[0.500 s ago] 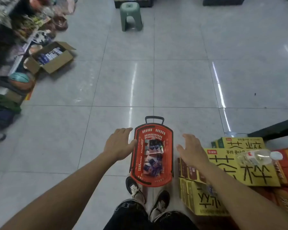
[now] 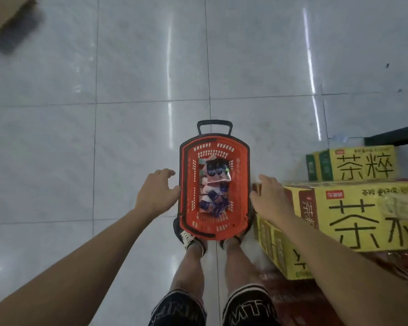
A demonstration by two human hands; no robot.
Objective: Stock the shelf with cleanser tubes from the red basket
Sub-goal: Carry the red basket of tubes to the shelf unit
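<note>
A red basket (image 2: 190, 184) with black rim and black handle stands on the tiled floor just in front of my feet. Several pink and purple cleanser packs (image 2: 216, 187) lie piled inside it. My left hand (image 2: 157, 191) is at the basket's left rim, thumb touching the edge, fingers spread. My right hand (image 2: 269, 196) hovers at the right rim, fingers apart, holding nothing. No shelf is in view.
Yellow cartons (image 2: 363, 212) with black characters are stacked right of the basket, close to my right arm. A dark shelf base (image 2: 393, 136) shows at the right edge. A cardboard box (image 2: 7, 15) lies far left. Grey floor tiles stretch ahead.
The view has tilted down, so the stool and left-side goods have left the frame. Both hands have come closer to the basket's sides; my left thumb now touches the rim.
</note>
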